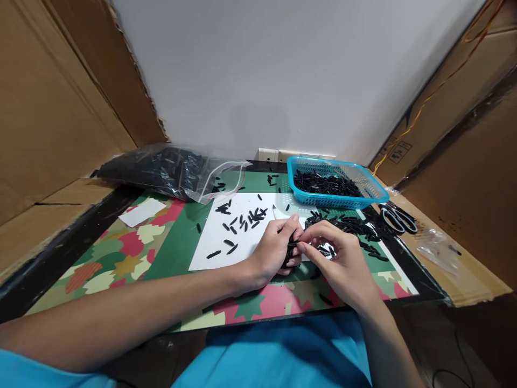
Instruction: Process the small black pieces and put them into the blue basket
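Observation:
My left hand (277, 242) is curled around a bunch of small black strips (290, 253) over the front of the white paper. Thumb and forefinger of my right hand (337, 253) are pinched together at the edge of that bunch, apparently on one strip; its end is mostly hidden by the fingers. More loose black strips (252, 218) lie scattered on the white paper (210, 245) to the left. A heap of the same pieces (343, 222) spreads behind and beside my right hand. What exactly these pieces are I cannot tell.
A blue plastic basket (331, 201) of black pieces stands at the back right. Scissors (398, 218) and a clear small bag (438, 250) lie at right. A large zip bag (161, 170) of black pieces lies back left, near a white card (142, 212). Cardboard walls flank the table.

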`<state>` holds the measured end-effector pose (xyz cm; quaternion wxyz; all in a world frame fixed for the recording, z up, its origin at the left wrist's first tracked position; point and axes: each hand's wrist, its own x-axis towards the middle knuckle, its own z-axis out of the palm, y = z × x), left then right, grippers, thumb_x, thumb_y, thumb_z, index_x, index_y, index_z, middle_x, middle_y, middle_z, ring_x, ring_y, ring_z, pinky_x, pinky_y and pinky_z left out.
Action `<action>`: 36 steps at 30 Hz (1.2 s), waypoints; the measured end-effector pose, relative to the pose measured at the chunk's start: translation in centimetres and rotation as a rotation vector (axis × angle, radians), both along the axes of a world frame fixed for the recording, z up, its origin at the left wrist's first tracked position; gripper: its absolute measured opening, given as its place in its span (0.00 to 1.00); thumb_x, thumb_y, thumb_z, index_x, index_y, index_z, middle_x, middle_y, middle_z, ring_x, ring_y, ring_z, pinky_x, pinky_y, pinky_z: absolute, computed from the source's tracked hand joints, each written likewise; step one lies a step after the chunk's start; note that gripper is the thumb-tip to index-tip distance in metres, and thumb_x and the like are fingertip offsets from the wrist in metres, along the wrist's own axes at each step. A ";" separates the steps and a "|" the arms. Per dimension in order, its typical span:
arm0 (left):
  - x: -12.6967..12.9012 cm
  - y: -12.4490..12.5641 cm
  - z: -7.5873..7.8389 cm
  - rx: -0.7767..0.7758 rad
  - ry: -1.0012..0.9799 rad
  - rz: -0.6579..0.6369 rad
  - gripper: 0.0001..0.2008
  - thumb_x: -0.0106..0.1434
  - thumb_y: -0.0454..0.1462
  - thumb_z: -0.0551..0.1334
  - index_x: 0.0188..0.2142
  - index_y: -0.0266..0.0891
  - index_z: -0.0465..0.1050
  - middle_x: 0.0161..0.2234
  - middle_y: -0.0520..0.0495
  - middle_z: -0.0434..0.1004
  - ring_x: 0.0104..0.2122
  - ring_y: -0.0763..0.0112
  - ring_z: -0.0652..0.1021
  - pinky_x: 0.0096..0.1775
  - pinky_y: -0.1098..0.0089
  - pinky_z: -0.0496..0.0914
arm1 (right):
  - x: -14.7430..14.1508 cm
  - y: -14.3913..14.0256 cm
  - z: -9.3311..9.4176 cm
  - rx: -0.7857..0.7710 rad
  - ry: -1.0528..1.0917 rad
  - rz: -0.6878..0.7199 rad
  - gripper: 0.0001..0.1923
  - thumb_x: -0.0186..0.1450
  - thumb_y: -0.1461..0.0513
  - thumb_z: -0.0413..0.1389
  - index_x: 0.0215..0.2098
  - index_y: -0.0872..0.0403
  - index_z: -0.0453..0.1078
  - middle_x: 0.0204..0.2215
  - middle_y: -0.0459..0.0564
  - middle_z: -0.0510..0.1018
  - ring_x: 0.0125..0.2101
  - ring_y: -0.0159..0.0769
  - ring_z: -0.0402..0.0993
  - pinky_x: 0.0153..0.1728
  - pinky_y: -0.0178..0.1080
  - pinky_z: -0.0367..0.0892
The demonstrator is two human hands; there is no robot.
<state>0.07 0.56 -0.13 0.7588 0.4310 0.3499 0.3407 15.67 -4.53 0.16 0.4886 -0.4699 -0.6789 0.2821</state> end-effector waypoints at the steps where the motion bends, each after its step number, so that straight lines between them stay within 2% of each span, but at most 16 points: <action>1: 0.0 0.0 0.0 0.007 0.005 0.001 0.27 0.67 0.60 0.65 0.29 0.43 0.59 0.18 0.59 0.59 0.15 0.80 0.59 0.13 0.84 0.49 | -0.1 0.0 0.0 0.004 0.011 -0.002 0.05 0.72 0.64 0.63 0.37 0.50 0.80 0.37 0.48 0.83 0.37 0.38 0.77 0.38 0.39 0.70; 5: 0.0 0.0 0.0 0.009 0.006 0.014 0.27 0.67 0.60 0.65 0.30 0.43 0.60 0.18 0.60 0.59 0.14 0.80 0.59 0.14 0.84 0.49 | -0.4 0.0 0.1 0.021 0.052 -0.016 0.07 0.72 0.64 0.62 0.35 0.51 0.79 0.35 0.48 0.81 0.35 0.38 0.77 0.36 0.39 0.71; 12: -0.1 0.2 -0.1 0.009 0.031 0.029 0.26 0.67 0.59 0.65 0.31 0.43 0.60 0.18 0.60 0.59 0.14 0.80 0.60 0.14 0.84 0.50 | -0.3 0.1 0.3 -0.003 0.051 0.026 0.07 0.72 0.67 0.61 0.39 0.50 0.80 0.38 0.47 0.82 0.38 0.37 0.77 0.37 0.37 0.71; 18: 0.0 0.1 0.0 0.066 0.100 0.093 0.25 0.69 0.57 0.63 0.29 0.41 0.61 0.21 0.57 0.64 0.15 0.81 0.60 0.14 0.83 0.51 | -1.0 -0.4 0.3 -0.024 -0.025 0.063 0.05 0.71 0.67 0.62 0.42 0.50 0.75 0.42 0.47 0.76 0.40 0.36 0.74 0.41 0.37 0.69; 24: 0.0 0.1 -0.1 0.078 0.111 0.086 0.25 0.70 0.57 0.62 0.29 0.41 0.62 0.21 0.56 0.65 0.15 0.81 0.60 0.14 0.82 0.50 | -1.6 -0.7 0.4 0.007 -0.049 0.061 0.05 0.74 0.67 0.59 0.41 0.50 0.71 0.41 0.47 0.73 0.42 0.38 0.72 0.43 0.38 0.69; 27: 0.1 0.0 0.1 0.057 0.112 0.066 0.25 0.68 0.58 0.63 0.30 0.41 0.63 0.20 0.56 0.64 0.15 0.80 0.60 0.14 0.82 0.50 | -1.5 -0.8 0.5 0.049 -0.023 0.057 0.06 0.76 0.65 0.57 0.40 0.49 0.71 0.42 0.48 0.75 0.43 0.39 0.73 0.45 0.39 0.70; 30: 0.1 0.0 0.3 0.026 0.103 0.041 0.24 0.69 0.58 0.63 0.30 0.42 0.62 0.19 0.58 0.60 0.15 0.80 0.60 0.15 0.83 0.48 | -1.1 -0.8 0.4 0.059 0.068 0.048 0.05 0.78 0.62 0.55 0.44 0.49 0.73 0.43 0.50 0.79 0.44 0.39 0.78 0.45 0.39 0.73; 32: 0.0 0.0 0.5 0.010 0.088 0.021 0.24 0.70 0.57 0.62 0.30 0.43 0.60 0.19 0.59 0.59 0.15 0.80 0.60 0.15 0.83 0.48 | -0.7 -0.6 0.2 0.059 0.122 0.019 0.04 0.78 0.62 0.56 0.47 0.48 0.74 0.41 0.49 0.82 0.40 0.38 0.81 0.42 0.39 0.75; 36: -0.1 0.1 0.8 -0.001 0.061 -0.023 0.25 0.69 0.57 0.62 0.30 0.43 0.58 0.20 0.59 0.59 0.15 0.80 0.60 0.15 0.84 0.49 | 0.4 -0.1 -0.1 0.110 0.097 -0.063 0.03 0.75 0.62 0.60 0.42 0.49 0.77 0.36 0.47 0.84 0.36 0.37 0.82 0.38 0.37 0.77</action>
